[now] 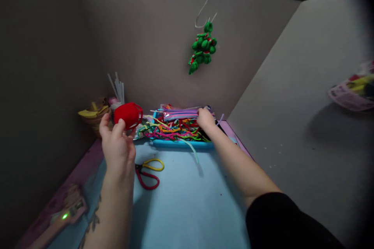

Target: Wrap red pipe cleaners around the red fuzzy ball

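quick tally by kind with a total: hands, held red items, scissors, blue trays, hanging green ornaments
Left hand and right hand: 2
Held red item: 1
Scissors: 1
Blue tray: 1
Hanging green ornament: 1
Total: 6

Scissors (149, 175) in front of blue tray (182, 144), blades hidden behind left forearm (115, 202). Pink holder (350, 95) right of tray is kinda blurry, cropped.

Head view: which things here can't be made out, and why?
Head view, red-and-yellow-handled tool: its working end is hidden behind the left wrist.
Head view, right hand: its fingertips are hidden behind the hand itself, so its grip is unclear.
Head view, pink container: blurred, cut off by the right edge.
Head view, device with the green light: too blurred to name.
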A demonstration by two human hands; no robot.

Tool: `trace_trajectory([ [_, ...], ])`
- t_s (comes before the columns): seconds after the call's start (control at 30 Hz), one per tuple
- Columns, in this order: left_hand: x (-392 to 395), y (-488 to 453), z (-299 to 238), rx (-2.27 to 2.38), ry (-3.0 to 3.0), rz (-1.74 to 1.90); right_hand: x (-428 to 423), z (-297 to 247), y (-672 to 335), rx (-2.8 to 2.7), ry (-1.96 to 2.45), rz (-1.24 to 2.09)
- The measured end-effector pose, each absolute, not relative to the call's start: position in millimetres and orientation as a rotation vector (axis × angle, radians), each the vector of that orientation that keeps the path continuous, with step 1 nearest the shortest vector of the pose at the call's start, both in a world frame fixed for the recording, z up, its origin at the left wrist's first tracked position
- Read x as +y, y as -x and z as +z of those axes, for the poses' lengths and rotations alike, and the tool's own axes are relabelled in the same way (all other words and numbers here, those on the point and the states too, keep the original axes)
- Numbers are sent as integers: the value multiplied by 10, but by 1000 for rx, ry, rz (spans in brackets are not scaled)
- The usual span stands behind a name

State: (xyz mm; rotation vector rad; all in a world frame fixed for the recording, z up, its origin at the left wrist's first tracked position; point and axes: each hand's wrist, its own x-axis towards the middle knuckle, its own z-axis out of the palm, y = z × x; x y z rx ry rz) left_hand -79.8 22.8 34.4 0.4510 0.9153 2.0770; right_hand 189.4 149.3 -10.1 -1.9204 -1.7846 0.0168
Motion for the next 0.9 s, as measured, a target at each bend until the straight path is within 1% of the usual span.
trace_trajectory([
  [0.17,278,801,299,927,-372,2038,1619,-15,-2260,-1718,1803,71],
  [0.4,276,817,308,891,-345,2012,1567,440,-2527,-1546,1587,68],
  [0.6,231,815,349,864,-381,2033,1443,651,-2785,-1368,1355,-96],
  [0.9,161,595,400,794,-429,1937,1032,835,-3175,-1353,1361,-289],
])
